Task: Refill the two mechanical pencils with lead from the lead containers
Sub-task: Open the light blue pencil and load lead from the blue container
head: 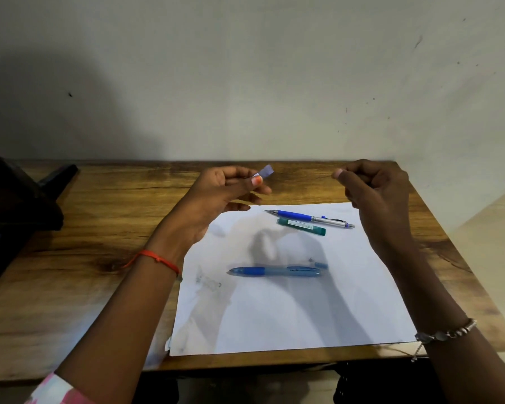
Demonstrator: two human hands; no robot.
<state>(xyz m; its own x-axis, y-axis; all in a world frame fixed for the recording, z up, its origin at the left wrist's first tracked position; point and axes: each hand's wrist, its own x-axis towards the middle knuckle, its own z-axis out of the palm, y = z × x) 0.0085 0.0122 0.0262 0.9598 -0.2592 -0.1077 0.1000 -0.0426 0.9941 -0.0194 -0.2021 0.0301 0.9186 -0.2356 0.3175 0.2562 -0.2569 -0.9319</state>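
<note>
Protruding from the left hand [216,193] fingers [245,173]: lead container [266,171].

Two pencils [274,271] (well apart) on paper [289,316].

Wooden table [105,228] against wall; white paper sheet [289,310] flat on it, dark object [21,196] at left edge.

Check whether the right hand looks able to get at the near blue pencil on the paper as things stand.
Probably yes. The near blue pencil lies uncovered on the white paper, nothing over it. But the right hand, raised, seems to pinch something thin, so its fingers are occupied.
</note>
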